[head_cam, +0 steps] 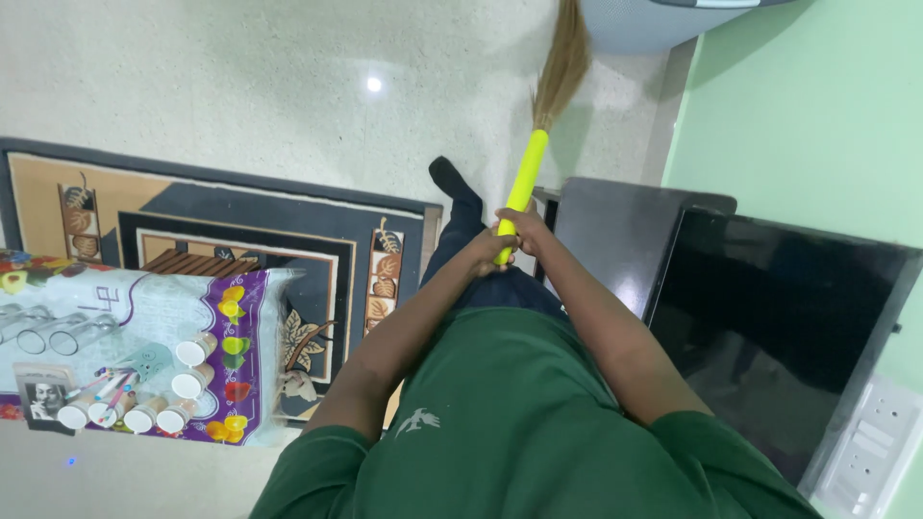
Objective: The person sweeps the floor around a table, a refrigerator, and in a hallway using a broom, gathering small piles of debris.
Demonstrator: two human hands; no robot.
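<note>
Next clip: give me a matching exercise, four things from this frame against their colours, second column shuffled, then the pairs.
Things:
1. broom handle
2. shirt
3. wall
4. television screen

Colours:
A. black
B. dark green
C. bright yellow
D. pale green

Pairs: 1-C, 2-B, 3-D, 4-A

Both hands, left hand and right hand, hold the broom handle.
</note>
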